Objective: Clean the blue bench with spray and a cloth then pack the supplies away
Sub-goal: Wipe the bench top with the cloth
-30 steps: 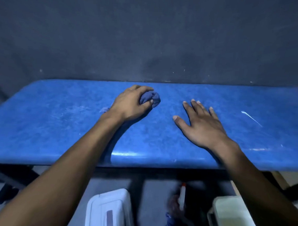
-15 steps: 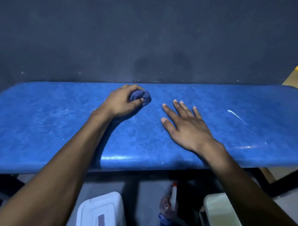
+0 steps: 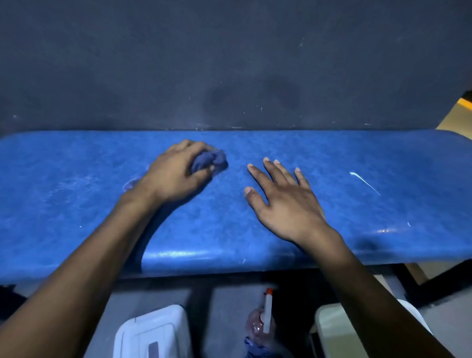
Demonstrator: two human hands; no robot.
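Blue vinyl runs left to right across the view: the worktop has its long axis lying from nine o'clock to three o'clock, and that axis is what the next wiping stroke turns on. The left hand is closed over a bunched blue cloth, fingers wrapped over its top and the thumb pinned against its near side; the wad pokes out toward two o'clock of the knuckles and presses on the surface near the far edge. Unwiped ground lies mostly toward three o'clock of the cloth, where a white streak shows well apart from it, past the other hand. Faint smears also show toward nine o'clock.

The right hand lies flat and empty, fingers spread and pointing to eleven o'clock, palm down as a brace just beside the cloth. It sits between the cloth and the streak, so I judge it must lift or slide aside before a rightward pass.

Both forearms reach in from six o'clock. Below the near edge, the spray bottle stands on the floor between a white lidded box and a pale bin.
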